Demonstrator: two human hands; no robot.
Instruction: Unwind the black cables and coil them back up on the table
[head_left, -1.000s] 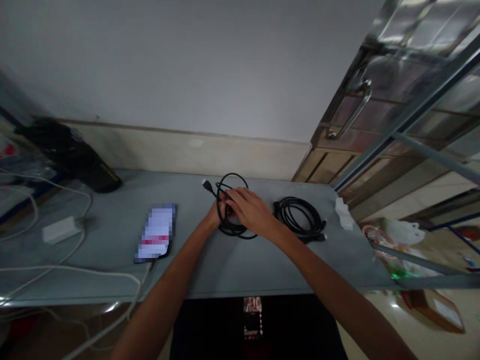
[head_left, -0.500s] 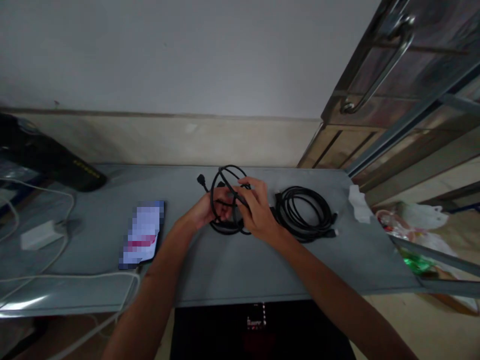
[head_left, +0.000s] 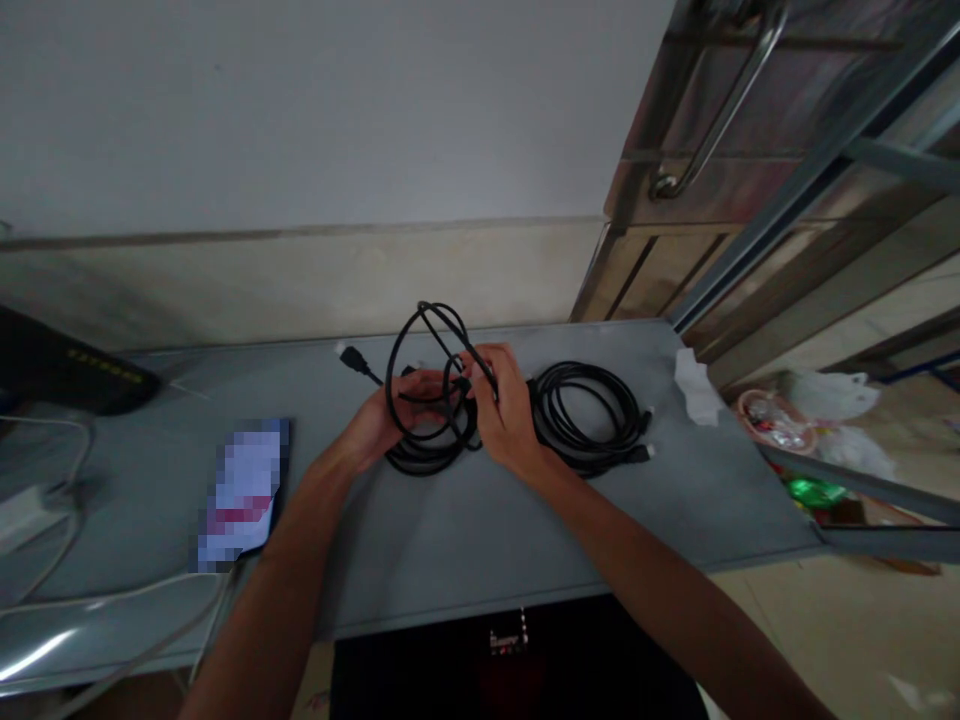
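- The black cable (head_left: 426,462) was at the middle of the grey tabletop (head_left: 465,560), partly coiled low between the two hands and partly lifted in a loose loop above them.
- The right hand (head_left: 506,405) was on the near right side of that loop, thumb and fingers pinching a strand that slanted down to it from the loop's far left top.
- The left hand (head_left: 382,415) was on the loop's left side, its fingers curled and pointing right, with the loop's left arc passing across the hand; strands covered the fingertips, so I could not tell whether they gripped anything.
- Seen from the right hand's fingers, most of the loop lay to the left and far side, its long axis running roughly near to far with a lean. The right hand was nearer the slanting strand, the left hand nearer the loop's left arc and the low coil.
- One plug (head_left: 354,358) of a black cable stuck out to the far left, beyond the left hand and apart from its fingers.
- A second coil (head_left: 585,460) lay flat just right of the right hand, with its connector end (head_left: 641,453) pointing right.
- Farther right lay a white paper piece (head_left: 696,387); to the left were a phone (head_left: 241,490) and, beyond it, a dark bottle (head_left: 75,370).
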